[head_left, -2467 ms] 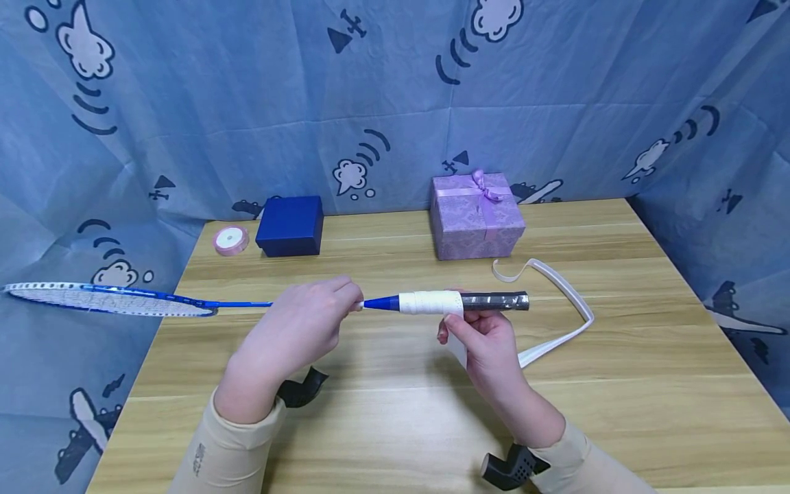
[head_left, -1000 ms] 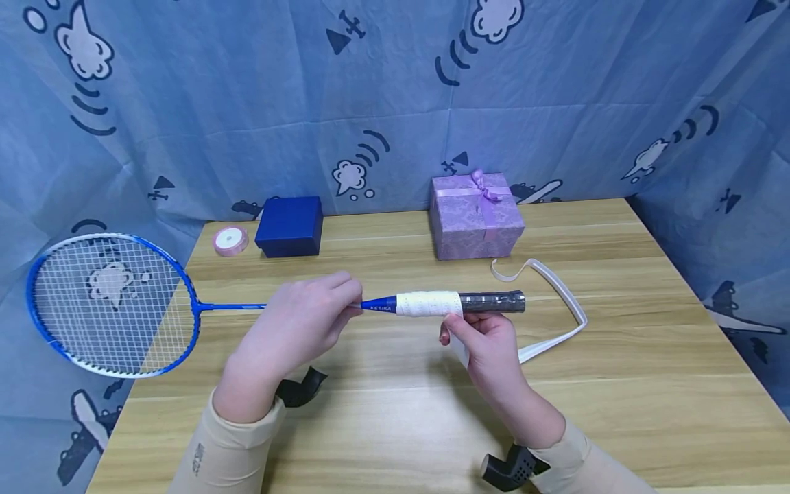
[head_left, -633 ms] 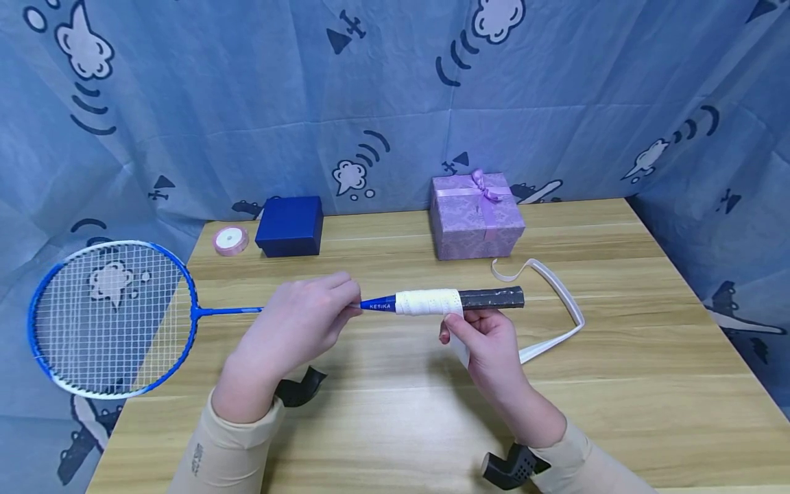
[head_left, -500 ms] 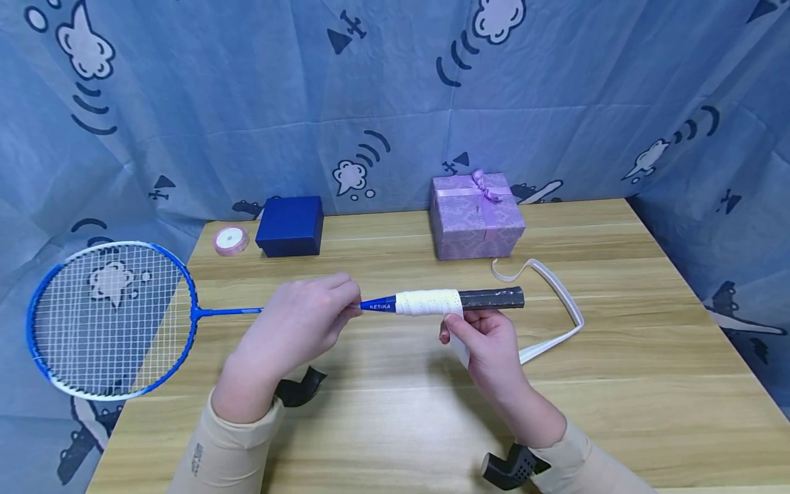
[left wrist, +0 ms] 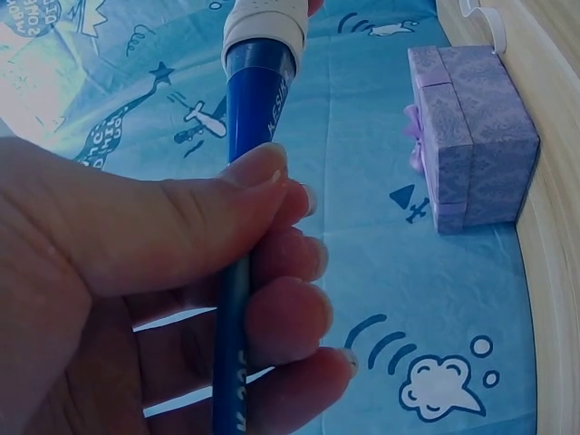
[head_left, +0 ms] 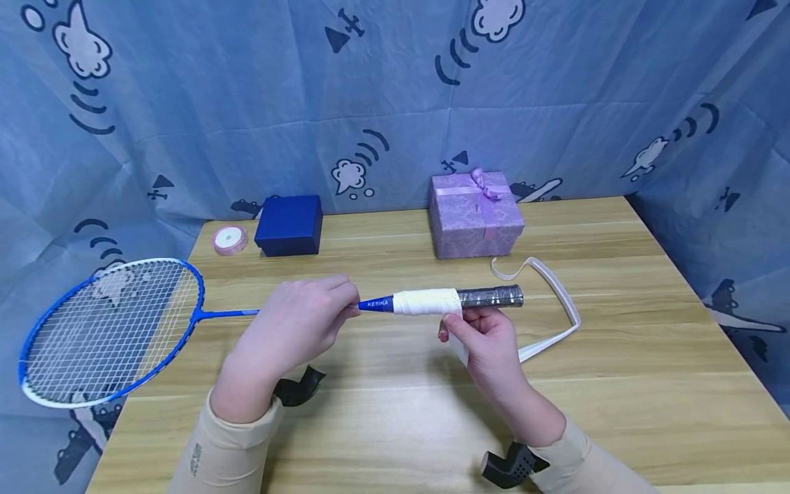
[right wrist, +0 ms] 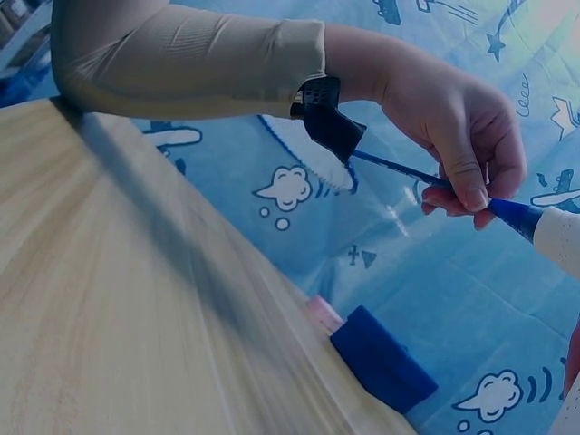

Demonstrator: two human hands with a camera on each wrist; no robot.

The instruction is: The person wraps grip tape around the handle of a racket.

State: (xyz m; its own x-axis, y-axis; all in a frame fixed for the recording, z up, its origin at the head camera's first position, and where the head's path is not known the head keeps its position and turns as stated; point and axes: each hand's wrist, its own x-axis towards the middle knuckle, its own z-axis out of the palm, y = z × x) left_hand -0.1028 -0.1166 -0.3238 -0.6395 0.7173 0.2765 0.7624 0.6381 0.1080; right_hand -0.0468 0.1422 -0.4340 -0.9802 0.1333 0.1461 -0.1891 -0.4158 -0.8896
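Note:
In the head view a blue and white badminton racket (head_left: 376, 304) is held level above the table, its strung head out to the left. My left hand (head_left: 296, 329) grips the thin shaft just before the blue cone; the left wrist view shows thumb and fingers (left wrist: 290, 322) curled round it. White grip tape (head_left: 426, 302) wraps the cone end of the handle, while the butt end is bare black. At the wrap's edge my right hand (head_left: 487, 343) pinches the tape below the handle. The tape's loose tail (head_left: 564, 302) curves out to the right.
Behind the racket, a dark blue box (head_left: 289, 226) and a pink-edged ribbon spool (head_left: 230, 239) stand at the back left. A purple gift box (head_left: 475, 216) with a bow sits at the back centre-right. A blue printed cloth (head_left: 395, 89) hangs behind the wooden table (head_left: 382, 425).
The racket has turned about its shaft: its head went from edge-on to face-on, and is now tilted again. The tape's tail has drawn slightly left. Both hands stay nearly in place.

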